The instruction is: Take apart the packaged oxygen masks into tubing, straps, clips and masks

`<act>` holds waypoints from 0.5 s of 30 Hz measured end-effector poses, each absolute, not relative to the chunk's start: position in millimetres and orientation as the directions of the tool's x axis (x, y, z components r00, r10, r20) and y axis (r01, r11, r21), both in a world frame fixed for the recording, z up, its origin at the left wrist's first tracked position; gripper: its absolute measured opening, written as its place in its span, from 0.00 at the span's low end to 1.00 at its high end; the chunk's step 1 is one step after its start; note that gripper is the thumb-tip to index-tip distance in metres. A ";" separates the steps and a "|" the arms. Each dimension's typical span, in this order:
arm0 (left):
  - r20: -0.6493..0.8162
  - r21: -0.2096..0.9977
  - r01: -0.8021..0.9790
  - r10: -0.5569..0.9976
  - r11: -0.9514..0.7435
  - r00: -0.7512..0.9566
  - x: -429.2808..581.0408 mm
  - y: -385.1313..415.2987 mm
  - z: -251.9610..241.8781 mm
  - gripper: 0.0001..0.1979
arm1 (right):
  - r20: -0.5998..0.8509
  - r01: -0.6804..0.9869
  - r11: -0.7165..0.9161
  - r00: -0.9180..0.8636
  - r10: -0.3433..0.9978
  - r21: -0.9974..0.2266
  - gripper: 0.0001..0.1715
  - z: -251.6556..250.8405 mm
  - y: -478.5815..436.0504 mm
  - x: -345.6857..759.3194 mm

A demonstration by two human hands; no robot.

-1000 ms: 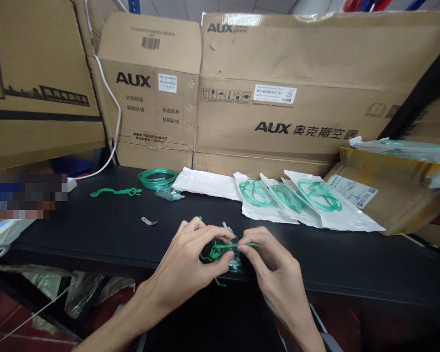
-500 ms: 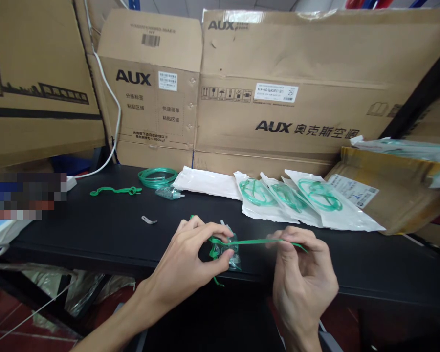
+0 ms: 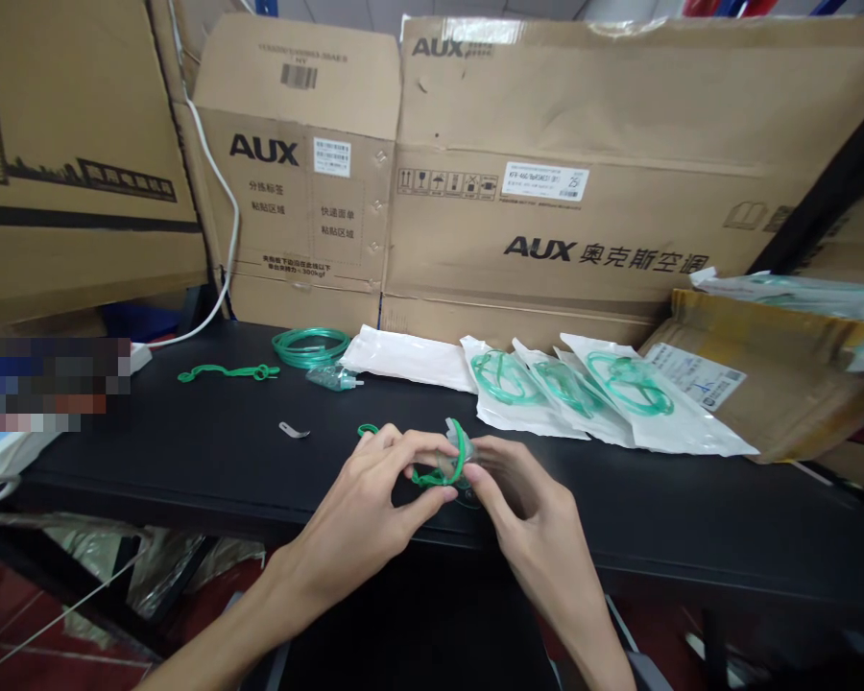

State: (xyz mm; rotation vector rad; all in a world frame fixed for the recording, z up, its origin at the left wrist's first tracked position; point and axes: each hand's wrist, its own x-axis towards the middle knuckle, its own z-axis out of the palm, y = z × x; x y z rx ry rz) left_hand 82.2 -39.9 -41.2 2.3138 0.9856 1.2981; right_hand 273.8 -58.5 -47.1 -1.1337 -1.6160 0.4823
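Observation:
My left hand point(image 3: 383, 491) is closed with thumb and fingers around a small clear plastic piece point(image 3: 447, 465), which looks like an oxygen mask part. A green strap point(image 3: 462, 449) bends in an upright arc across its right side. From the right, the fingertips of my right hand point(image 3: 537, 494) pinch the strap against the piece; they are partly hidden and slightly blurred. Another green loop point(image 3: 368, 430) pokes out behind my left knuckles. Left of my hands, a small curved metal blade point(image 3: 294, 430) lies on the black table point(image 3: 208, 461).
Farther back are a knotted green strap point(image 3: 228, 372), a coil of green tubing point(image 3: 309, 348) and a clear mask-like part point(image 3: 333, 378). White pouches point(image 3: 414, 357), several with green tubing, line the back right. Cardboard boxes point(image 3: 547, 211) stand behind, and a taped carton point(image 3: 756, 355) at right.
My right hand has moved left to meet my left hand. The strap, earlier pulled out straight to the right, now curves over the clear piece.

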 end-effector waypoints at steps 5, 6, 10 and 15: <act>0.629 0.571 0.406 0.698 -0.713 0.342 83.1 -41.9 -41.8 0.14 | 0.526 0.336 0.511 -0.052 0.849 -0.792 0.13 -51.1 -58.5 276.3; 0.632 0.582 0.393 0.700 -0.712 0.332 83.2 -42.0 -41.4 0.12 | 0.536 0.353 0.516 -0.046 0.843 -0.781 0.14 -51.8 -58.4 276.7; 0.645 0.606 0.368 0.707 -0.705 0.291 83.8 -41.5 -38.7 0.06 | 0.598 0.484 0.557 -0.084 0.797 -0.675 0.17 -51.7 -58.5 276.9; 0.609 0.655 0.396 0.760 -0.643 0.226 85.1 -39.6 -37.7 0.03 | 0.621 0.513 0.579 -0.109 0.776 -0.633 0.11 -48.3 -58.4 273.8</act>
